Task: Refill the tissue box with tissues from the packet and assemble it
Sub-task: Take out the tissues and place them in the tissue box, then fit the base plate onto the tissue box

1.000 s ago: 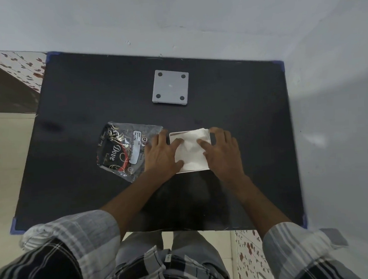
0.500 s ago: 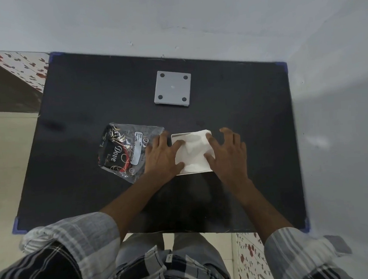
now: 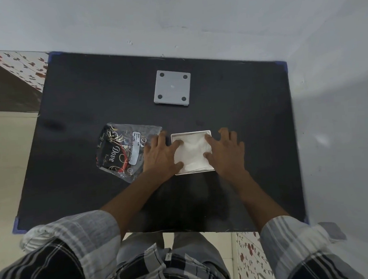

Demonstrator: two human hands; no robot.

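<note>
A square white tissue box [image 3: 191, 134] lies open at the middle of the black table, filled with white tissues [image 3: 191, 154]. My left hand [image 3: 161, 157] rests flat on the box's left side, index finger and thumb pressing on the tissues. My right hand [image 3: 225, 150] lies spread on the right side, its thumb and a fingertip on the tissues too. The clear and black "Dove" tissue packet [image 3: 123, 149] lies flat just left of my left hand. The grey square lid [image 3: 172, 88] with four dark dots lies farther back.
The black table [image 3: 253, 124] has blue corner guards and stands against a pale wall at the back and right. Tiled floor shows on the left. My lap and checked sleeves are at the near edge.
My right hand slid to the right, off the middle of the tissues, and its fingers spread. The left hand stays where it was. The view shifted slightly.
</note>
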